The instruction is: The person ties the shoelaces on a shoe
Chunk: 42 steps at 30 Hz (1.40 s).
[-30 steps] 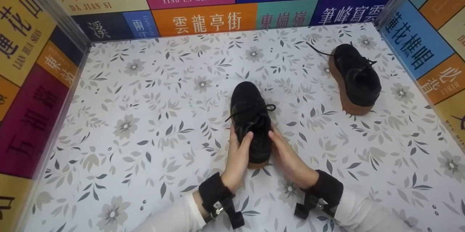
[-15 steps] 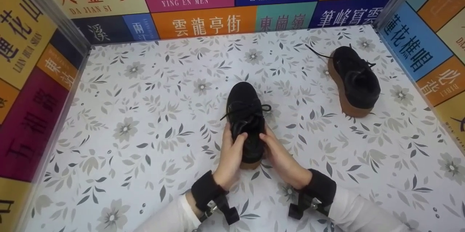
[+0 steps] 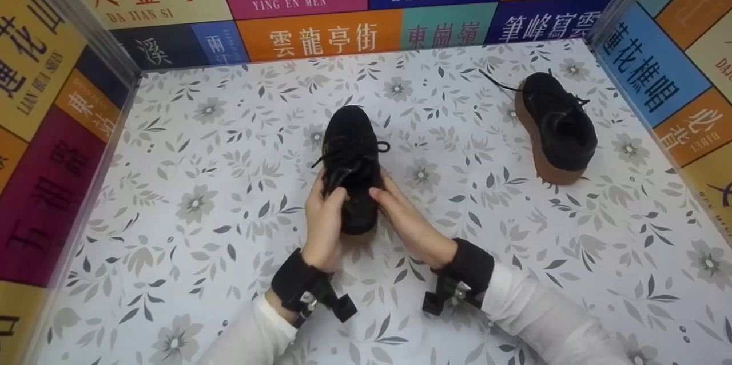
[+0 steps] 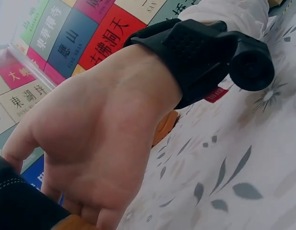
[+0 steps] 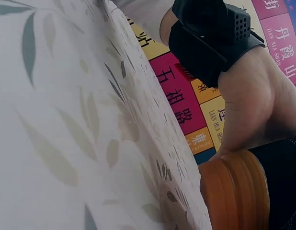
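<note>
Both hands grip a black lace-up shoe with a tan sole, toe pointing away, lace tied in a bow. My left hand holds its left side near the heel, thumb at the rim of the opening. On the opposite side my right hand holds it likewise, thumb tip over the collar. In the right wrist view the ridged tan sole shows below the palm. The left wrist view has only a dark stitched piece of the shoe at its lower left. Most fingers are hidden behind the shoe.
A matching black shoe stands at the back right, one lace end trailing left. The table has a white floral cover. Colourful panels with lettering border its back and sides. Each wrist wears a black camera strap.
The shoe in both hands has moved left and a little away from the body, with both arms following. The other shoe stays where it was.
</note>
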Motion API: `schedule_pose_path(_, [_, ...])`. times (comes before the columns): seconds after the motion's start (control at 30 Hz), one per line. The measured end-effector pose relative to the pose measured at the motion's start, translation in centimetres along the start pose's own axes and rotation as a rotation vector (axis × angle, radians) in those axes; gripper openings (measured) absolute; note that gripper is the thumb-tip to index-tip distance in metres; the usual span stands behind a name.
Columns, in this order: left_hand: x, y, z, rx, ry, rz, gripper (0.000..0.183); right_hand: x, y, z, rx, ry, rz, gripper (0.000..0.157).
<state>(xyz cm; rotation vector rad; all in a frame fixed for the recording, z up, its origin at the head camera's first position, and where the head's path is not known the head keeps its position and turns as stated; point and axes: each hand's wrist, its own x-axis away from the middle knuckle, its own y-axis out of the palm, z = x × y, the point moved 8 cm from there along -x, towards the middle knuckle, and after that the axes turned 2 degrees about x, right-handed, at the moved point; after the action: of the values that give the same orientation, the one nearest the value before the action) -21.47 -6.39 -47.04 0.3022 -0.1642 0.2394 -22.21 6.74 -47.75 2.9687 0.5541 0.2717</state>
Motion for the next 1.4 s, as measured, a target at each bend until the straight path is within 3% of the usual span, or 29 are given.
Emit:
schedule_pose_path(0.2, [-1.8,-2.3,1.9,-0.018,0.02,0.057,0.078,-2.6,1.8,-0.6,0.048,0.006,-0.007,0.069])
schedule_pose_path(0.47, [-4.2,-6.2,4.3,0.035,0.057,0.156,0.074,-6.3,5.1,-1.5,0.088,-0.007,-0.063,0.068])
schedule_pose_path(0.67, [-5.9,-9.7,5.3,0.163,0.109,0.27,0.044,-8.1,7.9,-1.7,0.149,-0.038,-0.077,0.066])
schedule_pose_path(0.77, [-6.7,-11.6,5.6,0.183,0.124,0.344,0.024,-8.4,9.4,-1.0,0.175,-0.023,-0.111,0.066])
schedule_pose_path(1.03, [-8.9,-16.6,5.8,0.187,0.12,0.451,0.027,-7.9,13.5,1.3,0.242,0.035,-0.202,0.068])
schedule_pose_path(1.2, [-10.1,-18.9,5.4,0.266,0.072,0.452,0.029,-8.1,15.3,2.3,0.328,0.041,-0.244,0.074])
schedule_pose_path(1.4, [-10.7,-19.8,4.9,0.313,0.03,0.423,0.028,-8.2,15.9,3.3,0.362,0.066,-0.275,0.074])
